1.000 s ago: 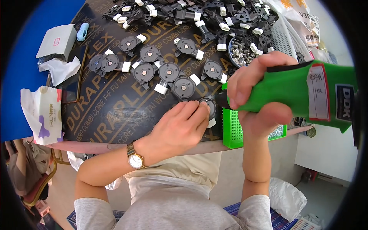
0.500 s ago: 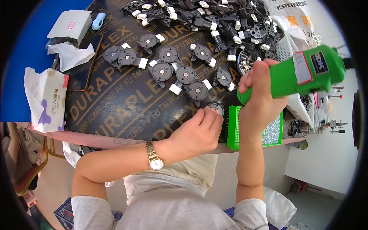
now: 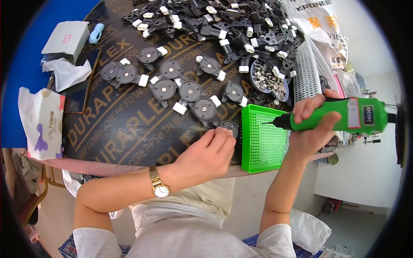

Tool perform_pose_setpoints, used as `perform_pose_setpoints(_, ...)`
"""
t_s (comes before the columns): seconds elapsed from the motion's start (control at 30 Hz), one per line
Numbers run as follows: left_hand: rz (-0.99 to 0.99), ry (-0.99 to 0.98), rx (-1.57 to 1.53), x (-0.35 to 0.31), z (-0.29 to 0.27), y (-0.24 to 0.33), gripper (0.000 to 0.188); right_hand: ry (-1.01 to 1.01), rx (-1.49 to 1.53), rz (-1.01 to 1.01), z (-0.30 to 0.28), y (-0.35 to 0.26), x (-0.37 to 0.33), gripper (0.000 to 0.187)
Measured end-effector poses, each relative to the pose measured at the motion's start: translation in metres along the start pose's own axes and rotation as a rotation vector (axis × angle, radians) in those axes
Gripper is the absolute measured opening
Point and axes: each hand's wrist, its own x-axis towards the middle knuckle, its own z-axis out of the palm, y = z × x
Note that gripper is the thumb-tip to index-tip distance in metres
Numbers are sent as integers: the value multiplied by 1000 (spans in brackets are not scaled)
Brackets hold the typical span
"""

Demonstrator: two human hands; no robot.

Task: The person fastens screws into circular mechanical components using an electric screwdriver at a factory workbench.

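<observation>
My right hand (image 3: 312, 133) is wrapped round a green electric screwdriver (image 3: 348, 115). Its thin dark bit points left, over a green perforated tray (image 3: 246, 142) with small shiny screws at its right side, partly hidden by my hand. At the tray's left, my left hand (image 3: 211, 152) has its fingertips pinched at the edge of a round black wheel-like part (image 3: 231, 126), which they partly cover. Beyond it lie several similar round parts (image 3: 189, 91) with white end pieces.
A large heap of black brackets with white ends (image 3: 215, 30) covers the far side. A bowl of small metal pieces (image 3: 269, 80) stands beyond the tray, beside a white basket (image 3: 306, 73). At left are a tissue box (image 3: 41, 124), a phone (image 3: 81, 92) and a grey box (image 3: 66, 39).
The screwdriver has moved right and lower, away from the round part by my left hand, and its bit is now over the tray. My left hand stays at the round part.
</observation>
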Motion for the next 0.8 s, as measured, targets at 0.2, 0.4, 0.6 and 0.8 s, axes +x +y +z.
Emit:
perform_pose_setpoints(0.2,-20,-81,-101,1,0,2,33,6,76,-30,-15,24,-8,55)
perform_pose_setpoints(0.4,0,-58,-14,4,0,2,28,48,34,13,-14,25,-7,51)
perform_pose_setpoints(0.6,-3,-54,-22,5,0,2,29,62,80,-4,-19,29,-6,47)
perform_pose_setpoints(0.8,22,-80,76,1,0,4,31,70,-30,51,-10,25,-10,47)
